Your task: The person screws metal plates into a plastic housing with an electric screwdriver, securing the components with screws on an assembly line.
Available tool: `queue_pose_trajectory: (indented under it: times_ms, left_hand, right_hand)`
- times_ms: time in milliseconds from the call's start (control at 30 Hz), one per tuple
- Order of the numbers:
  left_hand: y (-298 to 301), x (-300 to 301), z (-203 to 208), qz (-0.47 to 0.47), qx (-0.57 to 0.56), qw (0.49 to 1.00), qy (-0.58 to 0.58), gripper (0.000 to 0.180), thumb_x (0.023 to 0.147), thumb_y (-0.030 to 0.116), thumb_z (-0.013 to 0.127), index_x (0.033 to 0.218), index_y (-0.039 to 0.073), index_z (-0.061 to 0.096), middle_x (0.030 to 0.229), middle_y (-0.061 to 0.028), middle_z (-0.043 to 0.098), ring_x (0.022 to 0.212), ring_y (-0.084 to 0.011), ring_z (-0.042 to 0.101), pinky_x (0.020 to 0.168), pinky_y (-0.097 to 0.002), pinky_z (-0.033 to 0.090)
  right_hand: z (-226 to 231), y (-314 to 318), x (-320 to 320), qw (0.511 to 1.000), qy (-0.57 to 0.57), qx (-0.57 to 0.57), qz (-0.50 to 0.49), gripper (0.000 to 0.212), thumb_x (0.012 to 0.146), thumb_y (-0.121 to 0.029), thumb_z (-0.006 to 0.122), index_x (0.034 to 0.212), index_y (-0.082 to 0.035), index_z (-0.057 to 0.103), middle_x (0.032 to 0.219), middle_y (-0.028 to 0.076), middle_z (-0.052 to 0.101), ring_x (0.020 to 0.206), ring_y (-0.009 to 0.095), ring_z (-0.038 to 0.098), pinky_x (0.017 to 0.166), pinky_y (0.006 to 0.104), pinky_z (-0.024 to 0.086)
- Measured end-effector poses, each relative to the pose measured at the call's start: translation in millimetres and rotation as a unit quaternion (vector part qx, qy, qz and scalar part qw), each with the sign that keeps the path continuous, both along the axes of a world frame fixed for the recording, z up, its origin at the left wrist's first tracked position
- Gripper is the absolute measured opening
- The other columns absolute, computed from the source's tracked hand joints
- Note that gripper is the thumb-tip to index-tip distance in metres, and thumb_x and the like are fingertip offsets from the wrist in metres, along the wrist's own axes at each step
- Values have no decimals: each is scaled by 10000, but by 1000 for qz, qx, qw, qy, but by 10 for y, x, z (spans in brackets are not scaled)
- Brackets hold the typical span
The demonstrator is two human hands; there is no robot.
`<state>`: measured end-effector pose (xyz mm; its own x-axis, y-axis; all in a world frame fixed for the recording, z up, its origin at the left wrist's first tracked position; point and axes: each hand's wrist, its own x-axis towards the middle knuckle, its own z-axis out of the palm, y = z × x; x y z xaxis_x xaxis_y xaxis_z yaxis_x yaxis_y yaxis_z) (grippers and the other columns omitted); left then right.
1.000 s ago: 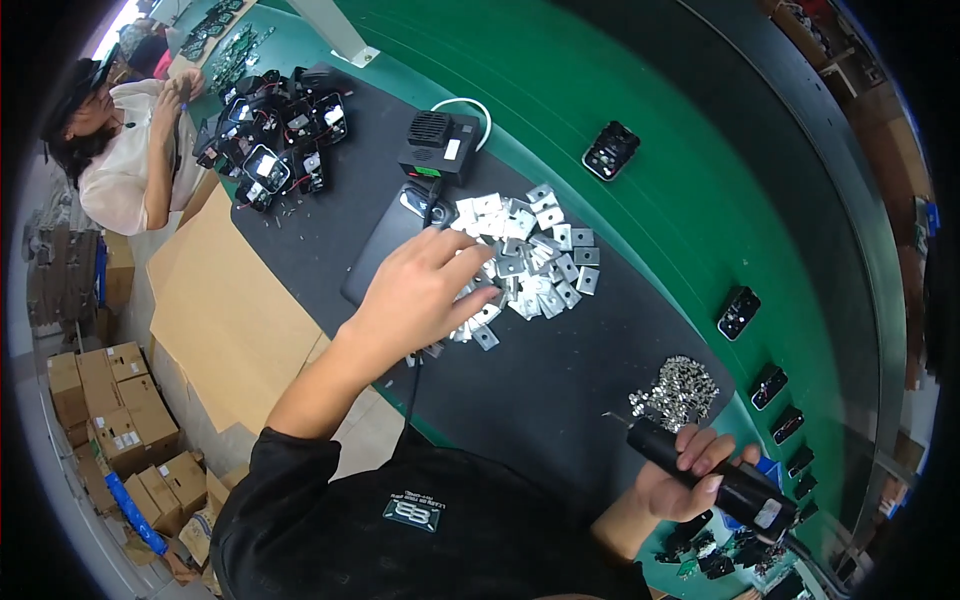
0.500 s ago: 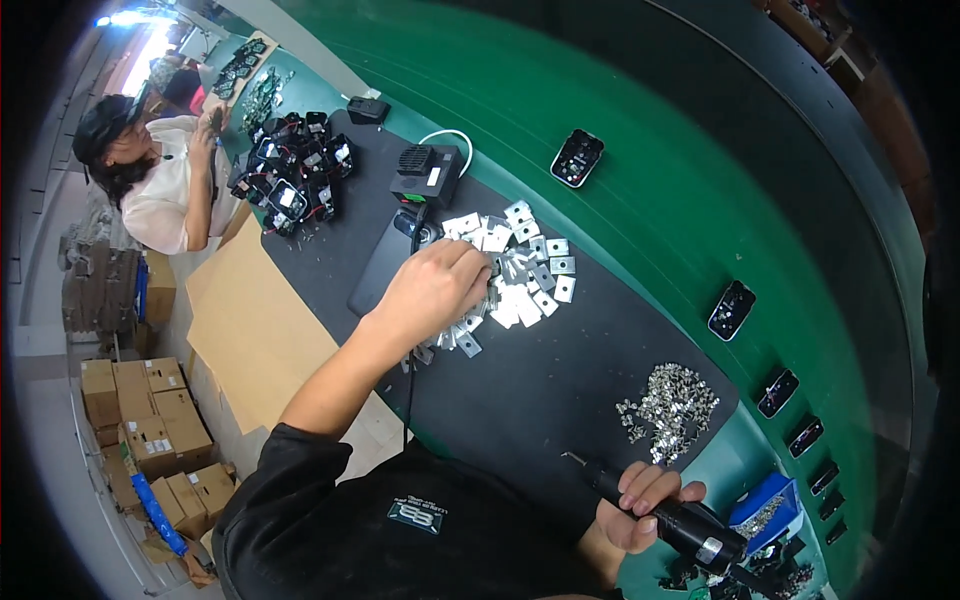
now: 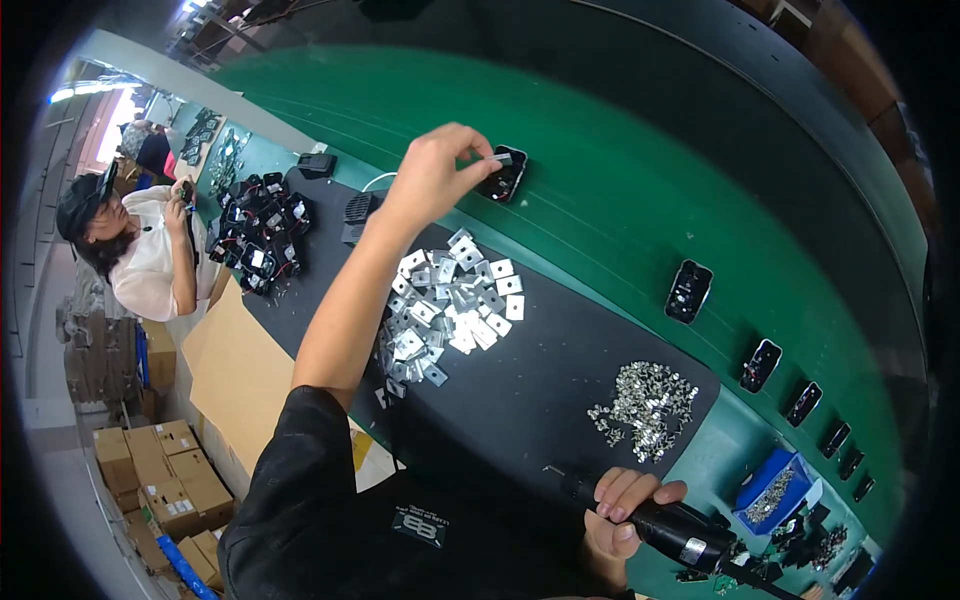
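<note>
My left hand [image 3: 436,178] reaches out over the green belt, thumb and fingers pinched on a small silver metal plate [image 3: 502,158]. That plate is at the upper end of a black housing with a pale rim [image 3: 506,188], partly hidden by my fingertips. Low at the right, my right hand [image 3: 622,508] is wrapped around a black electric screwdriver [image 3: 685,535], its thin bit pointing left over the dark mat. Beneath my left forearm spreads a heap of square metal plates with holes [image 3: 465,295]. A pile of small silver screws [image 3: 648,408] lies nearer the screwdriver.
More housings [image 3: 689,292] stand in a row along the green belt [image 3: 600,190]. A blue bin [image 3: 778,492] of small metal parts sits at right. Black assemblies with wires [image 3: 258,230] are heaped at the mat's far left, near a co-worker [image 3: 145,245]. A black boxy device [image 3: 358,215] stands behind my forearm.
My left hand has gone from the plate heap out to the housing on the belt, carrying one plate. The view has shifted; my right hand still grips the screwdriver.
</note>
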<state>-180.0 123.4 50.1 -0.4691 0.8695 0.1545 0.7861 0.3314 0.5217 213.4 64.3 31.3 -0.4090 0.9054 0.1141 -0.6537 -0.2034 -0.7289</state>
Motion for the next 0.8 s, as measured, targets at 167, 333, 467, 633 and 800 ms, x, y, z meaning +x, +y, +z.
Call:
queue_pose_trajectory:
  times_ms: [167, 333, 467, 633, 800]
  left_hand:
    - [68, -217, -165, -74, 36, 995, 58, 151, 748, 157, 756, 815, 53, 668, 1007, -99, 659, 1020, -256, 603, 901, -351, 456]
    - [185, -290, -282, -67, -7, 997, 39, 147, 750, 158, 754, 822, 57, 675, 1083, -86, 663, 1033, -271, 607, 931, -360, 451]
    - [254, -258, -333, -17, 17, 999, -42, 207, 757, 147, 737, 930, 48, 681, 1055, -102, 680, 980, -277, 635, 875, -333, 488]
    - [224, -160, -294, -60, -4, 997, -53, 260, 758, 122, 737, 996, 42, 671, 965, -111, 677, 876, -251, 648, 793, -332, 504]
    - [-159, 272, 148, -92, 61, 994, -16, 254, 741, 100, 746, 981, 44, 686, 914, -103, 682, 848, -236, 647, 752, -331, 501]
  right_hand:
    - [-49, 32, -7, 1000, 4, 14, -21, 498, 789, -203, 740, 1116, -126, 374, 687, -4, 481, 578, 124, 497, 574, 263, 416]
    - [-10, 95, 0, 1000, 5, 17, 10, 500, 781, -184, 745, 1111, -127, 375, 688, -2, 487, 572, 125, 497, 574, 262, 420]
    - [-23, 119, -3, 999, 15, 32, 18, 502, 777, -175, 748, 1111, -129, 376, 689, -2, 492, 575, 124, 504, 568, 259, 423]
    - [1, 95, 18, 999, 4, 29, 22, 499, 778, -173, 745, 1114, -131, 379, 691, -3, 495, 578, 122, 508, 571, 259, 428]
    - [-28, 32, 58, 1000, 26, 15, -1, 462, 753, -111, 749, 1083, -124, 427, 684, 27, 555, 560, 163, 538, 553, 307, 450]
